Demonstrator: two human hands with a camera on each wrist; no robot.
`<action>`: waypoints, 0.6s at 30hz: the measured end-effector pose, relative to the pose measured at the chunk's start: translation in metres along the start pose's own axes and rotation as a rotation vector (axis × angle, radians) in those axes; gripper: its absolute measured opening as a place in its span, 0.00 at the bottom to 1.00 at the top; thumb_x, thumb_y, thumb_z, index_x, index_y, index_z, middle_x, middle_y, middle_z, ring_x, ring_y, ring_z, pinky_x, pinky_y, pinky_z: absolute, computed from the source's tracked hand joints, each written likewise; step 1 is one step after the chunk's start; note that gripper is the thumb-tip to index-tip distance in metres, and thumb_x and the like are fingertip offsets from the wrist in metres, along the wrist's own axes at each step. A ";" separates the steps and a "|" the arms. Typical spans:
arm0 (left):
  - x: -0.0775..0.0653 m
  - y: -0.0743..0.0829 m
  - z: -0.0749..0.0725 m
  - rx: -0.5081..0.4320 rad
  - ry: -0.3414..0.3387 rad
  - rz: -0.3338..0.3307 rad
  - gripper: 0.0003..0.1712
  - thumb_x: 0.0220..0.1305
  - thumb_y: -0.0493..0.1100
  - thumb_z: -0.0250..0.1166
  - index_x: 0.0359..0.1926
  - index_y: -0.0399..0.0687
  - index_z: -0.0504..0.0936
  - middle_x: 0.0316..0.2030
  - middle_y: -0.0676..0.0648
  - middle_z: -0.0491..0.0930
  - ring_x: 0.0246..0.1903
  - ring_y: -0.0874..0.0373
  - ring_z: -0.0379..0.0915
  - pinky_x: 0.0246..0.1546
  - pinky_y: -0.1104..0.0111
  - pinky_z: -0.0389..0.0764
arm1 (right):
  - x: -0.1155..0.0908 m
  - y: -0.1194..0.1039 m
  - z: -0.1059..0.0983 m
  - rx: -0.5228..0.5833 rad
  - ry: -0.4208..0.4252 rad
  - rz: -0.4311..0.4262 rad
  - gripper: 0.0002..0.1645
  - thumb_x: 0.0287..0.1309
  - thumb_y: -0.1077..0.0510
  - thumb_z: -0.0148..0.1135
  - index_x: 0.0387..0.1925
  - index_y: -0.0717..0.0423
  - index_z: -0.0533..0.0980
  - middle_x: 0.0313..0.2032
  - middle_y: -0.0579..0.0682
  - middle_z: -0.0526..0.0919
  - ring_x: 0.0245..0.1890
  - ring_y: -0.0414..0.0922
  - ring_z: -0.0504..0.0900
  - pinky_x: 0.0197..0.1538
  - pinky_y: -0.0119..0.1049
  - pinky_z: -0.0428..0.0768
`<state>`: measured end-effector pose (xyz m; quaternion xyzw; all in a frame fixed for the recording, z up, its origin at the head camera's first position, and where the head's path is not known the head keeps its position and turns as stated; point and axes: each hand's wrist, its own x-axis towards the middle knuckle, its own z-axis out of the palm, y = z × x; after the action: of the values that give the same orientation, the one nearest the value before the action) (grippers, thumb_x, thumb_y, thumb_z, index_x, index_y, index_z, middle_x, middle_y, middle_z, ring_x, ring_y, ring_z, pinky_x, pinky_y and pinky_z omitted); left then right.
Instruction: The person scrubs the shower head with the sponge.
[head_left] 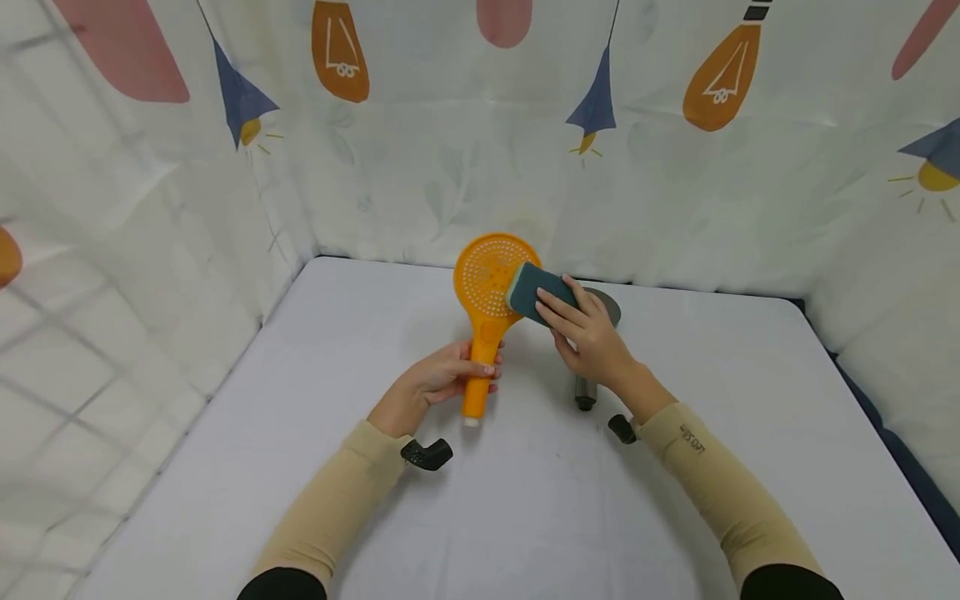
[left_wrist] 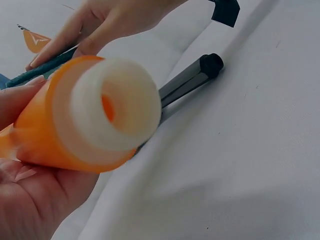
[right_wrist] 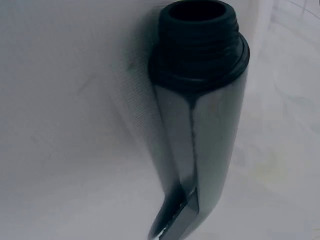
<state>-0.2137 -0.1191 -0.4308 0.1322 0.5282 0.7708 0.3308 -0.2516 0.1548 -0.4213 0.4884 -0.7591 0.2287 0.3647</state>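
An orange handheld shower head (head_left: pixel 486 333) is held up by its handle in my left hand (head_left: pixel 442 373), its perforated round face showing in the head view. In the left wrist view its whitish hollow end (left_wrist: pixel 145 105) points at the camera. My right hand (head_left: pixel 596 342) grips a dark green sponge (head_left: pixel 555 296) with a paler side, fingers spread over its back. The sponge's edge overlaps the right part of the orange face. Behind and below the right hand lies a grey shower head (head_left: pixel 586 390), partly hidden by that hand; its black threaded end (right_wrist: pixel 200 45) shows in the right wrist view.
A white cloth covers the table (head_left: pixel 510 508). Pale printed curtains (head_left: pixel 465 167) hang close along the far edge and both sides. Small black devices (head_left: pixel 426 455) are strapped at both wrists, over beige sleeves.
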 end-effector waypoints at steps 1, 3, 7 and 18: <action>0.001 0.000 0.000 0.008 -0.003 0.006 0.18 0.72 0.25 0.48 0.58 0.41 0.65 0.42 0.48 0.73 0.40 0.57 0.75 0.47 0.63 0.81 | 0.001 0.001 0.000 -0.002 0.006 0.000 0.34 0.49 0.75 0.71 0.61 0.66 0.78 0.63 0.62 0.78 0.67 0.73 0.65 0.59 0.72 0.69; 0.003 0.001 -0.001 0.015 -0.006 0.014 0.18 0.71 0.25 0.48 0.58 0.41 0.66 0.42 0.48 0.72 0.39 0.58 0.75 0.47 0.63 0.81 | 0.002 0.000 0.000 -0.007 0.009 -0.001 0.34 0.49 0.75 0.71 0.61 0.66 0.78 0.63 0.62 0.78 0.67 0.74 0.66 0.59 0.72 0.69; 0.004 -0.001 -0.003 0.019 -0.008 0.021 0.19 0.70 0.24 0.49 0.58 0.42 0.66 0.42 0.49 0.72 0.39 0.58 0.75 0.48 0.62 0.80 | 0.002 -0.005 0.004 -0.019 -0.007 -0.039 0.25 0.62 0.69 0.64 0.61 0.65 0.78 0.64 0.61 0.78 0.65 0.74 0.67 0.58 0.70 0.71; 0.000 -0.002 -0.002 -0.017 -0.015 0.008 0.18 0.70 0.25 0.48 0.57 0.42 0.66 0.41 0.48 0.71 0.39 0.58 0.75 0.48 0.62 0.80 | -0.001 0.003 -0.001 -0.024 0.101 0.071 0.29 0.52 0.76 0.67 0.59 0.69 0.79 0.62 0.64 0.78 0.68 0.72 0.66 0.59 0.71 0.69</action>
<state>-0.2138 -0.1204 -0.4329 0.1374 0.5187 0.7756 0.3325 -0.2538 0.1574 -0.4220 0.4446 -0.7591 0.2567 0.4003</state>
